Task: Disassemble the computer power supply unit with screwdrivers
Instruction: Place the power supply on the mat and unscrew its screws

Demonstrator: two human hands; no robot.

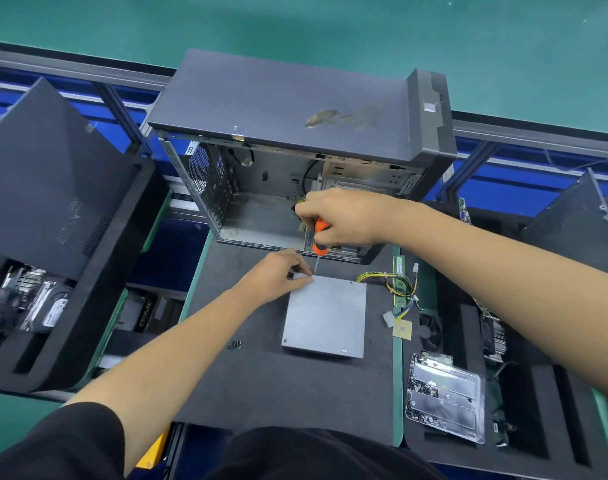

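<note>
Steel-cased power supply unit (325,315) looks rigid and weighty, so left hand (278,277) pinches its eleven-o'clock corner while right hand (344,218) clenches the orange screwdriver (319,242) above it.

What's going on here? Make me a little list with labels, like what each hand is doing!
Left hand: pinches the far left corner of the power supply unit
Right hand: grips an orange screwdriver, tip down at that corner
Power supply unit: lies flat on the black mat
Behind it: open computer case
Loose screws: on mat, left of unit
</note>
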